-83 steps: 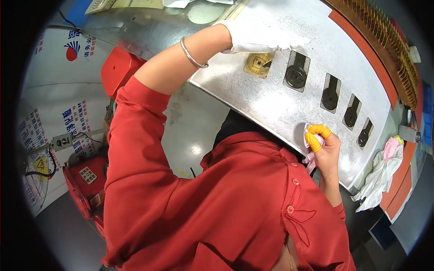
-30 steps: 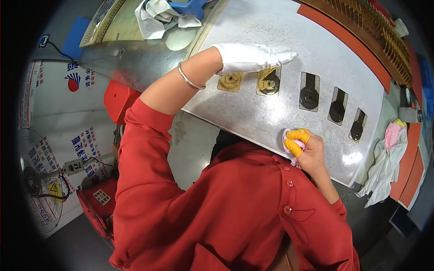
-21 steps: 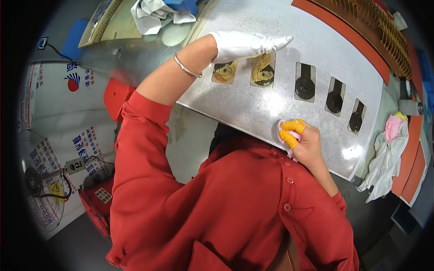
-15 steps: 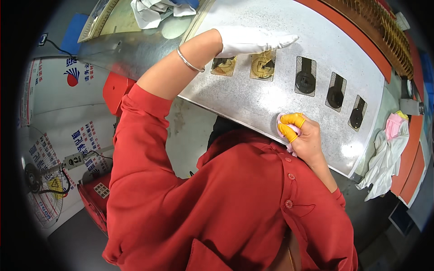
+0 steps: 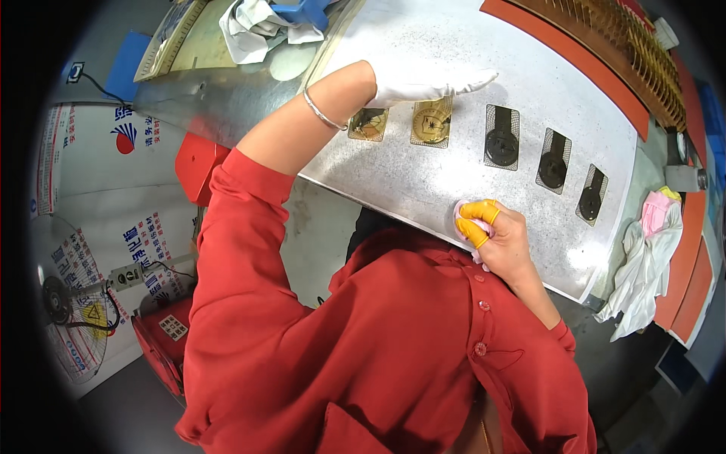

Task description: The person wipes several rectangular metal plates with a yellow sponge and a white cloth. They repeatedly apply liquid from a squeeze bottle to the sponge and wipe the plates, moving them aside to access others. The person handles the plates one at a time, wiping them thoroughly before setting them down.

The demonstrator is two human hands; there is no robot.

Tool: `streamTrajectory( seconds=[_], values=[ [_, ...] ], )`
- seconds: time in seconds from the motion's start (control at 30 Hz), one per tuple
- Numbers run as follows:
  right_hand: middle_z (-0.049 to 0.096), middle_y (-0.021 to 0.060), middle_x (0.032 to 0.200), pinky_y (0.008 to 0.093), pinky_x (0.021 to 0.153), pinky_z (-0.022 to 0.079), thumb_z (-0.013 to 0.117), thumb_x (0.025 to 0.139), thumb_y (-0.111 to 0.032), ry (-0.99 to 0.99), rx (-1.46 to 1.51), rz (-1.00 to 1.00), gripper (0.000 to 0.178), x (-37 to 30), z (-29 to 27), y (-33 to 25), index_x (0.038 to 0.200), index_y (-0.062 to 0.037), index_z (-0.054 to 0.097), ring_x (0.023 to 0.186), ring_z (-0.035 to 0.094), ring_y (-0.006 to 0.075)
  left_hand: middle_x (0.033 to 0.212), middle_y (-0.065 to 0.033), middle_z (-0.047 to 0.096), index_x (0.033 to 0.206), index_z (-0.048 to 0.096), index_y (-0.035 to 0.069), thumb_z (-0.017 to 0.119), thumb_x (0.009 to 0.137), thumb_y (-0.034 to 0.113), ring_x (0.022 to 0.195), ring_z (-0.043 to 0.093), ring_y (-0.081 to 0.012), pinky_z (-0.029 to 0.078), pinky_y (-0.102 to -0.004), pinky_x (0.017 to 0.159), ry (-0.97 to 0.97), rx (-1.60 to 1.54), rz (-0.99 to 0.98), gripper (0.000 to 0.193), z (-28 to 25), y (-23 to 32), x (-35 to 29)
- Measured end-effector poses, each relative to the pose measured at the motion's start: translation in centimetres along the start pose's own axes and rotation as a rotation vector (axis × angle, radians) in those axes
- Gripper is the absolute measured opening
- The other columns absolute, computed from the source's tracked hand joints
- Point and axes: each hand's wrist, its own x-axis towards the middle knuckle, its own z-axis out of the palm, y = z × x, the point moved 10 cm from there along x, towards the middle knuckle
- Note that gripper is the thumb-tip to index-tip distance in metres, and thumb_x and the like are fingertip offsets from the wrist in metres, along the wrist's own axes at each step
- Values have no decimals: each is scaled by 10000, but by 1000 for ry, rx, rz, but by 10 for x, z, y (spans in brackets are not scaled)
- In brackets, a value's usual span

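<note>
My left hand (image 5: 427, 83), in a white glove, stretches over the pale worktop (image 5: 393, 178) with its fingers straight and pointing right. Just beneath its edge lies a gold mesh-patterned plate with a round emblem (image 5: 432, 123). Another gold plate (image 5: 368, 125) sits left of it, below my wrist, its upper part covered. My right hand (image 5: 508, 240), with yellow finger cots, is closed around a crumpled pale pink cloth (image 5: 458, 216) at the worktop's near edge. Farther right, three dark mesh plates with round discs (image 5: 501, 144), (image 5: 553, 163), (image 5: 591, 198) lie in a slanting row.
An orange-red strip (image 5: 575, 64) and a rack of thin brown pieces (image 5: 605, 49) border the far side. White cloth (image 5: 639, 272) and pink cloth (image 5: 656, 213) hang at the right. More cloths (image 5: 249, 34) lie at the upper left. A fan (image 5: 57, 299) stands lower left.
The view has shifted slightly, so the worktop and plates sit a little lower and farther left. My left hand stays above the gold plates, and my right hand still grips the pink cloth.
</note>
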Motion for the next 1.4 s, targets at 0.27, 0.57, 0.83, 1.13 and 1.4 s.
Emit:
streamTrajectory(
  seconds=[0.27,0.57,0.83,1.13,1.4],
  values=[
    [584,121,658,343,520,445,659,756,-103,35,-304,-93,112,18,0,-20,844,-36,642,565,561,264,1388,-62,401,1362,389,160,424,912,423,1257,388,-230,296,-338,1036,-72,-464,-64,522,7,-15,-10],
    [577,139,683,406,562,460,613,750,-117,-18,-706,-242,97,96,22,-28,805,-38,614,625,580,316,1318,-105,450,1281,471,149,517,853,346,1202,417,-262,325,-393,1004,346,446,252,473,6,-28,-23],
    [582,141,680,415,559,470,613,741,-119,-26,-800,-216,99,102,38,-23,769,-24,605,623,592,321,1326,-104,415,1285,439,137,516,847,365,1223,366,-262,304,-398,1018,426,562,251,499,13,-26,-32],
    [598,149,704,419,580,480,621,738,-132,-41,-828,-256,112,104,47,-21,776,-26,615,643,601,322,1326,-103,417,1299,429,153,487,869,367,1230,363,-258,310,-389,1016,426,582,221,484,14,-28,-31],
    [598,146,700,423,591,477,628,735,-133,-37,-821,-185,113,113,42,-22,750,-21,619,636,596,331,1372,-57,386,1325,412,169,460,871,423,1188,412,-210,310,-374,1018,475,678,177,523,12,-26,-39]
  ],
)
